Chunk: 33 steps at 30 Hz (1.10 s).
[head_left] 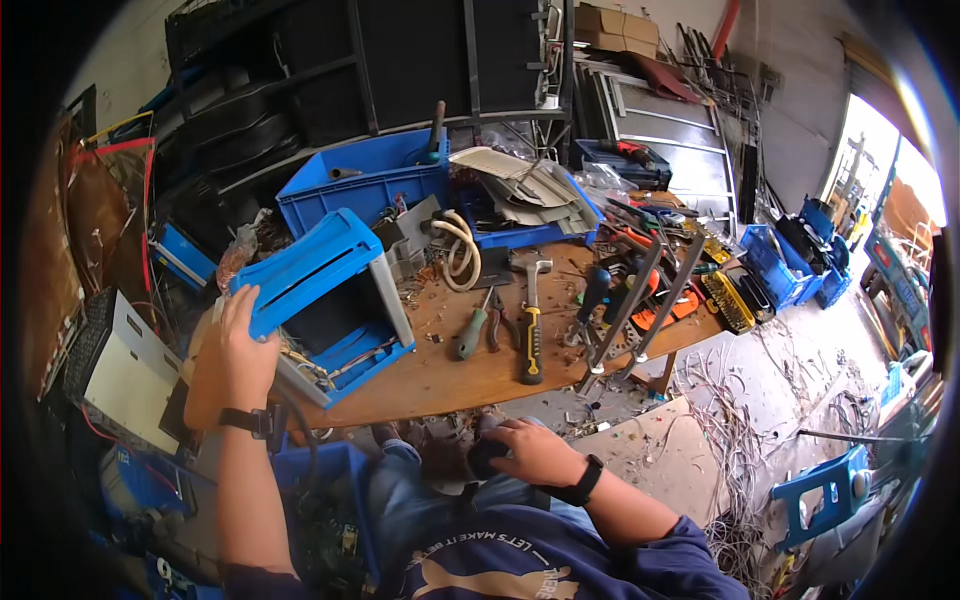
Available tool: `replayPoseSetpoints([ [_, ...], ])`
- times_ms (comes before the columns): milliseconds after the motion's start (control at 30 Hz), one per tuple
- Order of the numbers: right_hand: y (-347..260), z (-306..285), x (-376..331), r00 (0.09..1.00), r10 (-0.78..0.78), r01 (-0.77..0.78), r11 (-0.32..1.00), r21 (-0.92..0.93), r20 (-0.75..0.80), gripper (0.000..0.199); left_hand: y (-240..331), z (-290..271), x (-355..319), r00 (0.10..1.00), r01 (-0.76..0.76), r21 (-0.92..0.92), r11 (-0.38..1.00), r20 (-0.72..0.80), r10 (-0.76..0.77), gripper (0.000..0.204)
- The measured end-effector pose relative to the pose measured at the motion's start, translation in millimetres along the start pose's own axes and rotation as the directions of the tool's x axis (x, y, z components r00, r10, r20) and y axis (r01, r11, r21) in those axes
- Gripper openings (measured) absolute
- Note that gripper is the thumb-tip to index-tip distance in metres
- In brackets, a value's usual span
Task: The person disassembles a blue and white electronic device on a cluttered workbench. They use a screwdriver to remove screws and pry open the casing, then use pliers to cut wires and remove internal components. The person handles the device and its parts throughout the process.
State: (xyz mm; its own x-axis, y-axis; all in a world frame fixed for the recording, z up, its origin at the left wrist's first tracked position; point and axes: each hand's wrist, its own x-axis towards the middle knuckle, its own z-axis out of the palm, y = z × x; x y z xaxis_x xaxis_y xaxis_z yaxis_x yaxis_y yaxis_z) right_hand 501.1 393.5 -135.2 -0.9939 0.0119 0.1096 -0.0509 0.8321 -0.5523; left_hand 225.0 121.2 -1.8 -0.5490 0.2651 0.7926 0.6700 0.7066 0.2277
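A box-shaped frame with blue plastic ends and grey metal posts (310, 268) stands tilted on the left part of the wooden table. Its side is open, and wires lie inside the lower blue part. My left hand (250, 345) grips the near left corner of its blue top. Over my lap, my right hand (532, 452) is curled around a dark rounded object (487, 456) whose kind I cannot make out. On the table to the right of the frame lie a green-handled screwdriver (469, 332), pliers (497, 325) and a hammer (532, 330) with a yellow-and-black handle.
Blue crates (365, 175) line the table's back, one piled with flat beige pieces (520, 185). Two upright metal bars (640, 310) rise at the table's right, beside many hand tools. Cable scraps (715, 430) litter the floor, and a blue stool (828, 497) stands at right.
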Motion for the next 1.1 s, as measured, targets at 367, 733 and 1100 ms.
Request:
replayPoseSetpoints([
  [367, 31.5, -1.4, -7.7, 0.996, 0.084, -0.087, 0.983, 0.163, 0.022, 0.044, -8.6, -2.1, 2.3, 0.999, -0.026, 0.038, 0.999, 0.032, 0.025, 0.059],
  [733, 28.5, -16.1, 45.6, 0.999, -0.004, -0.01, 0.962, 0.272, 0.051, 0.042, 0.1, 6.1, 5.0, 0.995, 0.053, -0.019, 0.998, 0.09, -0.051, 0.064],
  [1100, 34.3, -15.3, 62.9, 0.986, -0.075, 0.022, 0.945, 0.325, 0.15, 0.041, -13.2, 12.8, 20.4, 0.986, 0.098, -0.016, 0.995, 0.136, -0.095, 0.065],
])
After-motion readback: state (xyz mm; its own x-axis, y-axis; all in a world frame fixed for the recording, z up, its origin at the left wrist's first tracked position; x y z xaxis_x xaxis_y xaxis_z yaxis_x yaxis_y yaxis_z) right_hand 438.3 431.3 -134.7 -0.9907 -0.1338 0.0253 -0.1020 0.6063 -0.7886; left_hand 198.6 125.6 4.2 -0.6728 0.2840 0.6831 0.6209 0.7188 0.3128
